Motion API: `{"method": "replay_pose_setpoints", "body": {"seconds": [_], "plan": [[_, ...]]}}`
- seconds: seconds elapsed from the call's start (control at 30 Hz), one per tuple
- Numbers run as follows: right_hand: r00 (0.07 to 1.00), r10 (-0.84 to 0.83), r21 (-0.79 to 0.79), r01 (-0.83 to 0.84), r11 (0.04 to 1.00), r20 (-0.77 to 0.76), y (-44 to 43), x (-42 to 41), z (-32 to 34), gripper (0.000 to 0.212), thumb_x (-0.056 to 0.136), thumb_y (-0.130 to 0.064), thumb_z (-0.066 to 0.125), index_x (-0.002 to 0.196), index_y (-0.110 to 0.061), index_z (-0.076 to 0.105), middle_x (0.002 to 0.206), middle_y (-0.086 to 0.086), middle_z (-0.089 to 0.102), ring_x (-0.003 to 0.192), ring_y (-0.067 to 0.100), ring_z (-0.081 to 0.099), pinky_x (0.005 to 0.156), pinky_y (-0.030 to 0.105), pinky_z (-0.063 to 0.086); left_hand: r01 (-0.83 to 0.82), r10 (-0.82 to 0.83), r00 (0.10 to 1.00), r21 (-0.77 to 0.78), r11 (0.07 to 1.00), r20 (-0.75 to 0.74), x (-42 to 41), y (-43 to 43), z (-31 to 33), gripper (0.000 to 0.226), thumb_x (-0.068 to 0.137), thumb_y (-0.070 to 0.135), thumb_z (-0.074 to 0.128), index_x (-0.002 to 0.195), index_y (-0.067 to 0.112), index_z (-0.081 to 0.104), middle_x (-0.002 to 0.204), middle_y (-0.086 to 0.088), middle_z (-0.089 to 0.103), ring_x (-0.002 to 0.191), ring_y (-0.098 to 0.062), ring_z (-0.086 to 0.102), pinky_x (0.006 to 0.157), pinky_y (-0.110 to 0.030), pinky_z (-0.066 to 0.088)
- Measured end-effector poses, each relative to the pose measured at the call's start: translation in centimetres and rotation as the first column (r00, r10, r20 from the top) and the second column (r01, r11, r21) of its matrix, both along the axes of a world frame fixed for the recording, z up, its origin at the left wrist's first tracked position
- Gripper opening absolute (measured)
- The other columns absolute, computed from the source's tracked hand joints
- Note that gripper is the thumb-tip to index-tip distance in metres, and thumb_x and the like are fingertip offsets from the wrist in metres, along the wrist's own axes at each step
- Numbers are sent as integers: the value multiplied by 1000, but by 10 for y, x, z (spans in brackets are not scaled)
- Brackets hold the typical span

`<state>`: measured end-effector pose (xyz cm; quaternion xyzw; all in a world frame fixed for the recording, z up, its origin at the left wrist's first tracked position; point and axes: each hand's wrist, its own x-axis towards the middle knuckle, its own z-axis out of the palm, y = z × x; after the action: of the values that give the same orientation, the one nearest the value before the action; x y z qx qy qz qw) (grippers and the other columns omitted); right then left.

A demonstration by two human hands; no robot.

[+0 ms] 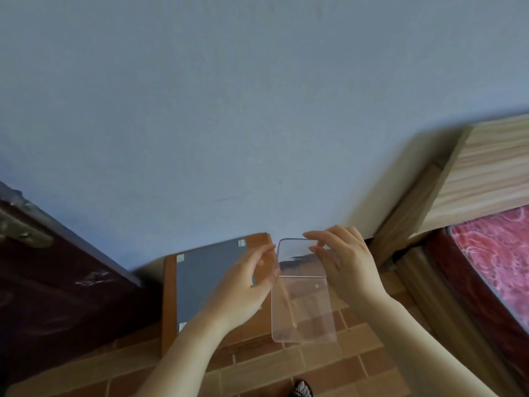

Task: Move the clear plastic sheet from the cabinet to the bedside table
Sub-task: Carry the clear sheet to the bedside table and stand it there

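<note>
The clear plastic sheet (303, 305) is a rounded-corner rectangle held in the air in front of me, above the tiled floor. My left hand (246, 285) pinches its left edge near the top. My right hand (346, 265) grips its upper right part, fingers over the top corner. Just left of the sheet stands the low brown bedside table (169, 305), its top covered by a grey mat (206, 279) taped at the corners. The sheet's lower half hangs free, and the floor shows through it.
A dark wooden cabinet (57, 287) fills the left side. A light wooden headboard (486, 173) and a bed with a red patterned mattress (498, 253) stand at the right. A blue wall is ahead. Brown floor tiles (286, 365) lie below, with a patterned slipper (302, 389).
</note>
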<state>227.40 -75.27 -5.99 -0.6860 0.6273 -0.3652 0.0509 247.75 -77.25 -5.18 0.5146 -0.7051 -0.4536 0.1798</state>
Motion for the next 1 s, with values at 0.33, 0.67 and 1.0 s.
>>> {"method": "replay_pose_setpoints", "body": {"seconds": [0.33,0.67,1.0], "plan": [[999,-50,88,52,995,-20,-59,28,-31,24,84,-10,62,103,-24,67,85,-6,61,79,8,40,70,13,31,79,-80,993,18,997,92,40,-73,-31,46,88,50,46,130,54,27,139,21,38,121,2,40,91,-21,34],[1000,4,103,-2,995,-18,-133,44,-180,24,86,-17,55,105,-29,64,81,-5,60,79,15,46,69,8,29,66,-58,988,-49,997,141,55,-135,-172,47,90,43,47,134,44,30,139,24,35,125,5,35,100,-23,35],[994,93,16,-92,996,-65,-206,47,-328,24,88,-18,56,109,-25,64,85,-2,63,84,19,49,70,24,38,34,-2,985,-184,982,173,63,-190,-373,46,88,38,53,132,30,41,135,11,44,123,-9,45,99,-27,39]]}}
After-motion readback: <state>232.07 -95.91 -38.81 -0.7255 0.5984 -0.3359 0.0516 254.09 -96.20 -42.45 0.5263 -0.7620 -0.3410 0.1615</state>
